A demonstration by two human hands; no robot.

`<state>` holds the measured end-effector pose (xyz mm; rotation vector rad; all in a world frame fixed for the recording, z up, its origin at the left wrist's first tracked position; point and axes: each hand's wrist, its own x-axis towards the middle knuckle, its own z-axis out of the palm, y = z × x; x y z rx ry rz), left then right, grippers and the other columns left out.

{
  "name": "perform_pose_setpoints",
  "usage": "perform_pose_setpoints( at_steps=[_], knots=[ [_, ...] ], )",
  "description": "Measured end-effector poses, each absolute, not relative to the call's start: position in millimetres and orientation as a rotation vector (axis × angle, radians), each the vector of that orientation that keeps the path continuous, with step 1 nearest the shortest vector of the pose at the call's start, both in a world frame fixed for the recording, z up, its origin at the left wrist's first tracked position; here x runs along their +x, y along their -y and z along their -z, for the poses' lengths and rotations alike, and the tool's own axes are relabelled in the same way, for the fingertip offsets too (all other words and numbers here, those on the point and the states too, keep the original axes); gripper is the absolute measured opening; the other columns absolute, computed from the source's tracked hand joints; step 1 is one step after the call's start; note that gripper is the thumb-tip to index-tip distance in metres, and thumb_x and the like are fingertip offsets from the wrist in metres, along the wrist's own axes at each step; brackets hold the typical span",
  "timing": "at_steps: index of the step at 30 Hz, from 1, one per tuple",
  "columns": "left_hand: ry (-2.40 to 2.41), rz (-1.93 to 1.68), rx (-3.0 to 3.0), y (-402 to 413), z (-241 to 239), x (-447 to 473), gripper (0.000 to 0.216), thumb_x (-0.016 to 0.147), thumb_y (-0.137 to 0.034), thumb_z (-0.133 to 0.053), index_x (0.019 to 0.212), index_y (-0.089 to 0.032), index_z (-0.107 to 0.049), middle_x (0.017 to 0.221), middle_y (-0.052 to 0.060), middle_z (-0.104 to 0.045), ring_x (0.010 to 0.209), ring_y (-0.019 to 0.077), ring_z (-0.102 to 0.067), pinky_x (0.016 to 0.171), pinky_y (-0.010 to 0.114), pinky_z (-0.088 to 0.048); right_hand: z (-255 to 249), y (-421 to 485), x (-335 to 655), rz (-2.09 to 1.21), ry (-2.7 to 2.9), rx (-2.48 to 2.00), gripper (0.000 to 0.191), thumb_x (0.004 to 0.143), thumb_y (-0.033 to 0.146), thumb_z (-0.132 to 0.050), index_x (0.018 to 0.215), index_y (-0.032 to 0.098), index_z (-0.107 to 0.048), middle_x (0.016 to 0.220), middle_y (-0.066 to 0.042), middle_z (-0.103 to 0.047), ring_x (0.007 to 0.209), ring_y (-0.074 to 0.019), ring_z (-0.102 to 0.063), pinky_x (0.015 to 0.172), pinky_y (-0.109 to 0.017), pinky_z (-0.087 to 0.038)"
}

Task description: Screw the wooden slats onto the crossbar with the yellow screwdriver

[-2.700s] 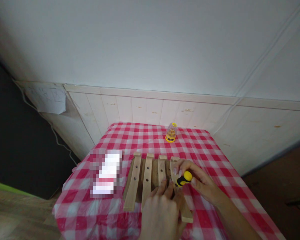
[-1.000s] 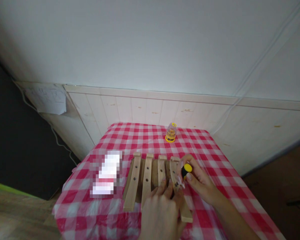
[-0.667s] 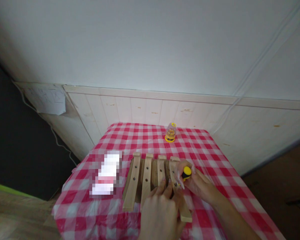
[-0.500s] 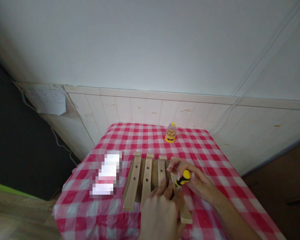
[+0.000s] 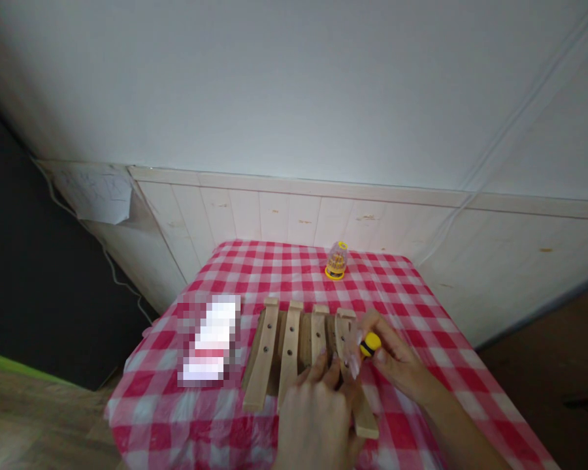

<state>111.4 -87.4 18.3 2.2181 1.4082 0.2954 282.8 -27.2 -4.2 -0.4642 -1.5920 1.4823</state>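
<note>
A slatted wooden rack (image 5: 289, 346) of several pale slats lies on the red-and-white checked tablecloth (image 5: 402, 294). My left hand (image 5: 318, 411) rests palm down on the rack's near end, fingers pressing the slats. My right hand (image 5: 389, 359) is closed round a small yellow-and-black screwdriver (image 5: 370, 344), held at the rightmost slat (image 5: 345, 339). The screwdriver's tip is hidden by my fingers.
A small clear dome with a yellow base (image 5: 336, 261) stands near the table's far edge. A blurred white and red item (image 5: 208, 339) lies left of the rack. White panelled wall (image 5: 294, 209) runs behind the table; a dark surface (image 5: 39, 274) is at the left.
My right hand has kept turning the screwdriver at the rightmost slat, its handle shifting slightly. My left hand has stayed pressed on the rack.
</note>
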Motion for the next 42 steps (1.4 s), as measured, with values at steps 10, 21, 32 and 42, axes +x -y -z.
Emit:
perform_pose_setpoints(
  at_steps=[10, 21, 32, 42],
  knots=[
    [-1.415, -0.32, 2.221, 87, -14, 110, 0.05, 0.087, -0.027, -0.075, 0.136, -0.02, -0.071, 0.141, 0.011, -0.068, 0.142, 0.0357, -0.053, 0.111, 0.047, -0.053, 5, 26, 272, -1.674, 1.398, -0.567, 0.064, 0.097, 0.077, -0.044, 0.119, 0.024, -0.071, 0.071, 0.0, -0.053, 0.064, -0.0195, -0.05, 0.071, -0.036, -0.049],
    [-1.428, -0.306, 2.227, 88, -18, 111, 0.049, 0.086, -0.022, -0.076, 0.134, -0.021, -0.072, 0.143, 0.01, -0.067, 0.142, 0.0345, -0.054, 0.11, 0.047, -0.054, 5, 22, 284, -1.377, 1.607, -0.581, 0.046, 0.097, 0.066, -0.058, 0.099, 0.023, -0.073, 0.104, -0.011, -0.07, 0.104, -0.0273, -0.065, 0.096, -0.042, -0.051],
    [-1.44, -0.291, 2.219, 89, -19, 112, 0.049, 0.087, -0.025, -0.075, 0.136, -0.021, -0.071, 0.142, 0.011, -0.068, 0.143, 0.0336, -0.052, 0.112, 0.046, -0.053, 3, 23, 284, -1.443, 1.539, -0.577, 0.04, 0.092, 0.064, -0.069, 0.098, 0.024, -0.066, 0.086, -0.003, -0.066, 0.078, -0.0193, -0.064, 0.075, -0.032, -0.053],
    [-1.433, -0.325, 2.228, 88, -17, 112, 0.053, 0.086, -0.024, -0.078, 0.138, -0.021, -0.07, 0.143, 0.011, -0.066, 0.141, 0.0354, -0.054, 0.111, 0.049, -0.054, 4, 24, 278, -1.438, 1.517, -0.467, 0.031, 0.096, 0.057, -0.068, 0.1, 0.027, -0.061, 0.087, 0.0, -0.059, 0.079, -0.0181, -0.059, 0.072, -0.031, -0.05]
  ],
)
